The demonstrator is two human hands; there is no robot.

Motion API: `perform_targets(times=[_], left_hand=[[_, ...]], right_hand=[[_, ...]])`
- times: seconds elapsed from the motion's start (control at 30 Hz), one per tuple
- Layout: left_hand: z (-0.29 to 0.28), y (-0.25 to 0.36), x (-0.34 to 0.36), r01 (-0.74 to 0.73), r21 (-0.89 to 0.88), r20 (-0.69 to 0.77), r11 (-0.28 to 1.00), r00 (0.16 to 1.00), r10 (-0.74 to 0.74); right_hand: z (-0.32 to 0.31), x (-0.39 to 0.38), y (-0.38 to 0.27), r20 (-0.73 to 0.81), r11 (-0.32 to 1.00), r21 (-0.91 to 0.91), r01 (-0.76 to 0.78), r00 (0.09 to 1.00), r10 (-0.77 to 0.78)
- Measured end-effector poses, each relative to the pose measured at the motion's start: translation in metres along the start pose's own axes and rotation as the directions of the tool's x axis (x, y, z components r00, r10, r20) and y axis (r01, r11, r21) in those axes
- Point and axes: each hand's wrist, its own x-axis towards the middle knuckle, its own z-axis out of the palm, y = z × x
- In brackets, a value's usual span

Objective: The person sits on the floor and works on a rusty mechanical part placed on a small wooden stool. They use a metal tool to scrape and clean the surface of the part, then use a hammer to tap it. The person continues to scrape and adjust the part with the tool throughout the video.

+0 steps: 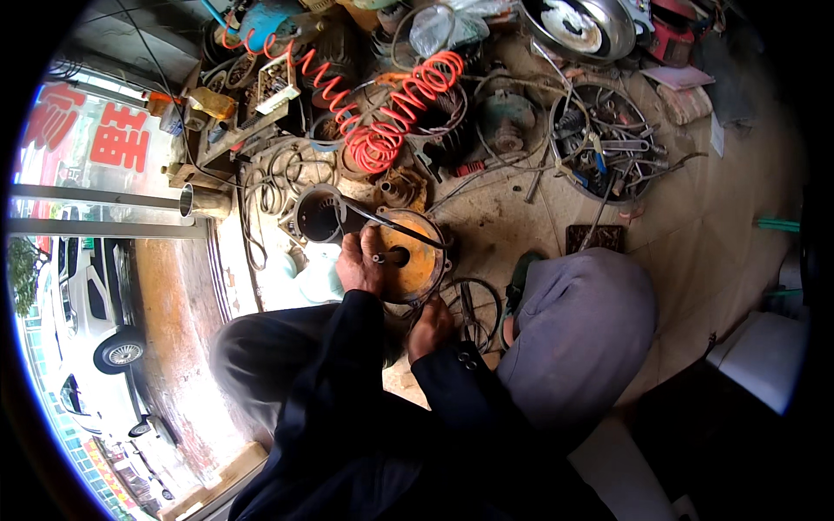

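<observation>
Between my knees is a round motor part (415, 271) with an orange-brown face, a flanged rim and a short metal shaft sticking out of a dark centre hole. My left hand (361, 262) is closed over its left edge, fingers next to the shaft. Down at its lower rim, my right hand (429, 330) has its fingers bent together; what they hold is hidden. A dark cable (395, 224) arches across the top of the part. Just behind on the left lies a hollow motor housing (319, 214) with a dark inside.
Red coiled air hose (395, 113) hangs ahead. A basin of tools (605, 143) sits at the right, below a metal bowl (580, 30). Loose cables (473, 313) lie beside my right hand. A pale green-white bag (317, 276) is left of my left hand; a glass door (104, 208) stands farther left.
</observation>
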Motion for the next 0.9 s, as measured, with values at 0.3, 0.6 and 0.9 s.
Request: perform_targets(times=[0.3,0.6,0.9], left_hand=[[-0.007,0.034,0.004,0.054,0.112,0.051,0.992,0.997,-0.060],[-0.010,0.024,0.034,-0.018,-0.181,0.337,0.983,0.938,0.080],[0.011,0.034,-0.022,0.219,-0.500,-0.019,0.838,0.964,-0.264]], right_hand=[[-0.040,0.013,-0.003,0.169,0.998,-0.059,-0.002,0.986,0.012],[-0.039,0.040,-0.033,0.321,0.999,0.045,-0.002,0.947,-0.012],[-0.041,0.090,-0.088,0.346,0.987,-0.029,-0.160,0.924,0.160]])
